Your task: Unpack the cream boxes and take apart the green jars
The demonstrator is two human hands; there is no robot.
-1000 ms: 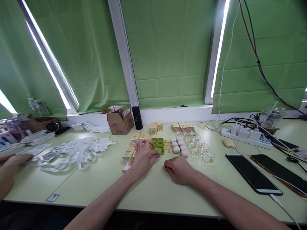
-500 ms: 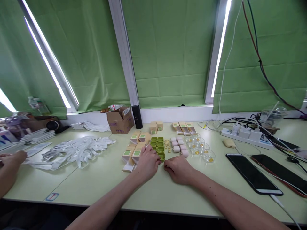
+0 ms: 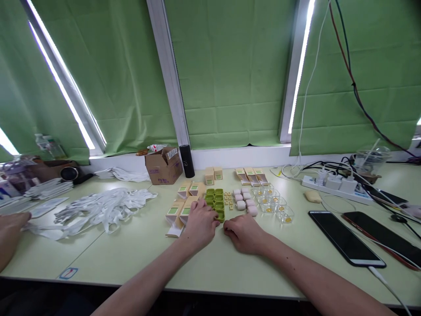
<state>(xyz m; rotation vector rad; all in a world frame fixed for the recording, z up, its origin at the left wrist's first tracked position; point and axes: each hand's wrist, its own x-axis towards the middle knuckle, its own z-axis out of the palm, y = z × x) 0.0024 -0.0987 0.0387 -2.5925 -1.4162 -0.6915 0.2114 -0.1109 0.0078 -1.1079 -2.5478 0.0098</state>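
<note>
My left hand [image 3: 201,223] rests at the near left corner of several green square cups [image 3: 219,205] set in two columns. Its fingers are bent over the near cups, and whether they grip one is hidden. My right hand [image 3: 245,232] lies curled on the table just right of the near green cup; anything inside its fingers is hidden. Small yellowish pieces [image 3: 228,197] and pale pink-white blocks [image 3: 241,205] stand in rows to the right, then clear cups with yellow bits [image 3: 269,209]. Card boxes with green labels [image 3: 173,211] stand left of my left hand.
White straps [image 3: 105,208] are heaped at left, near another person's hand [image 3: 13,224]. A cardboard box [image 3: 163,166] and black cylinder [image 3: 187,161] stand at the back. Phones [image 3: 345,237], a power strip [image 3: 337,188] and cables lie right. More card boxes [image 3: 251,176] stand behind.
The view has shifted slightly. The other person's hand at the left has moved a little toward the left edge. Both of my hands keep nearly the same place and pose.
</note>
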